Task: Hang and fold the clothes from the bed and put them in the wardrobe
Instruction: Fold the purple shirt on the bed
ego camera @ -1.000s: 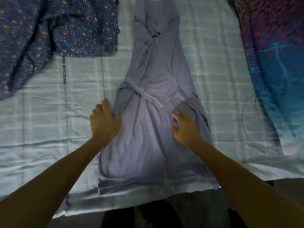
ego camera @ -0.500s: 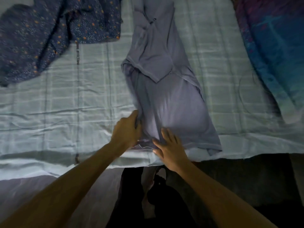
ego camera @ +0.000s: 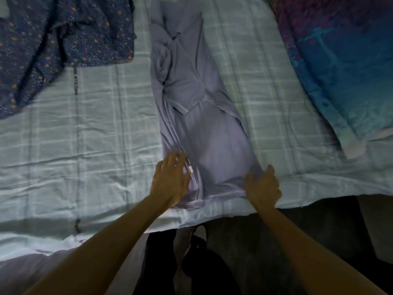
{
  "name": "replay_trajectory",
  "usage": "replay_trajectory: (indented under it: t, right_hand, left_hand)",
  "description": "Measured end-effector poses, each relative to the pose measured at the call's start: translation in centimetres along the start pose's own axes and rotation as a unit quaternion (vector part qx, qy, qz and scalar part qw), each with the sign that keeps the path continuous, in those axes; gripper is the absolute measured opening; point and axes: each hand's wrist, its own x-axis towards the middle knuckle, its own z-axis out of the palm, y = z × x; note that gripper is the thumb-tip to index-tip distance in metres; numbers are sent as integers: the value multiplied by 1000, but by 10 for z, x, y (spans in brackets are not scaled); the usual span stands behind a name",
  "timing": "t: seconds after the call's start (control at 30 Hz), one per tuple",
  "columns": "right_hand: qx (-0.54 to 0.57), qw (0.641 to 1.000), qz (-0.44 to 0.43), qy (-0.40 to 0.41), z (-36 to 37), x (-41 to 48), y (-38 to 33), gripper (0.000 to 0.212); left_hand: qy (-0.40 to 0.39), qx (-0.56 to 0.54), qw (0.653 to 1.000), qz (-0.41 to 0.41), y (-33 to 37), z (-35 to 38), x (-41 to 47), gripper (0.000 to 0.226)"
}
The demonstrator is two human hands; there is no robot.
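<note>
A lavender-grey garment [ego camera: 204,128] lies lengthwise on the pale checked bed sheet [ego camera: 95,145], folded into a narrow strip with its sides turned in. My left hand [ego camera: 172,179] lies flat, fingers spread, on the garment's near left edge beside a small white tag. My right hand [ego camera: 263,186] rests on the near right corner at the hem, fingers apart; I cannot tell if it pinches the cloth.
A dark blue dotted garment [ego camera: 59,39] is crumpled at the far left of the bed. A blue and purple blanket [ego camera: 340,60] covers the right side. The bed's near edge [ego camera: 212,216] runs just below the hem, with dark floor beyond.
The garment's left side has been folded inward, making it narrower. My hands went from close together at the hem to apart, the left flattening the left edge, the right at the right corner.
</note>
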Motion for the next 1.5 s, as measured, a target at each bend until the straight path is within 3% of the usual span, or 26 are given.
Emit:
replay_trajectory:
  t: [0.1, 0.17, 0.23, 0.3, 0.4, 0.43, 0.5, 0.57, 0.67, 0.73, 0.83, 0.9, 1.0, 1.07, 1.2, 1.37, 1.5]
  right_hand:
    - [29, 999, 6, -26, -15, 11, -4, 26]
    - [141, 989, -38, 35, -27, 6, -24, 33]
    - [160, 971, -153, 84, -28, -18, -48, 29]
    - [78, 940, -332, 3, -15, -52, -63, 14]
    - [-58, 829, -538, -139, 12, -86, -61, 7]
    - [-71, 820, -544, -162, 15, -90, -61, 15]
    - [-36, 856, -485, -174, 12, -94, -61, 32]
    - [-9, 875, -471, -113, 9, -93, -56, 33]
    - [-70, 854, -512, -63, 13, -81, -48, 31]
    - [-134, 840, -512, -116, 16, -76, -47, 51]
    - [-234, 801, -525, -169, 22, -75, -45, 74]
    - [-235, 799, -533, -147, 25, -73, -49, 69]
    - [-207, 826, -518, -73, 29, -60, -61, 52]
    - [-223, 827, -510, -76, 34, -52, -65, 62]
    - [-254, 814, -507, -126, 38, -54, -70, 78]
    - [-266, 785, -557, -46, 41, -51, -76, 35]
    - [-229, 765, -591, -112, 30, -48, -78, 26]
  left_hand:
    - [-69, 82, 991, 80, -16, 31, -3, 69]
    - [-88, 91, 987, 98, -16, 48, -11, 69]
    - [-81, 76, 988, 106, -15, 49, -13, 68]
    - [-72, 58, 987, 134, -24, 42, -14, 67]
    - [-79, 61, 982, 159, -49, 29, -22, 64]
    - [-78, 72, 982, 158, -55, 27, -27, 63]
    - [-76, 65, 985, 139, -58, 23, -37, 64]
    - [-47, 32, 991, 123, -54, 21, -44, 67]
    - [-17, -5, 985, 174, -45, 15, -49, 72]
    - [-32, 30, 967, 250, -41, 18, -54, 71]
    - [-83, 75, 960, 258, -42, 23, -56, 78]
    - [-85, 97, 964, 232, -44, 23, -50, 72]
    - [-48, 96, 965, 239, -44, 20, -33, 54]
    - [-28, 100, 961, 257, -45, 18, -23, 50]
    - [-24, 92, 956, 277, -52, 19, -13, 63]
    - [-60, 94, 963, 245, -50, 19, -17, 77]
    - [-53, 72, 971, 224, -40, 14, -20, 61]
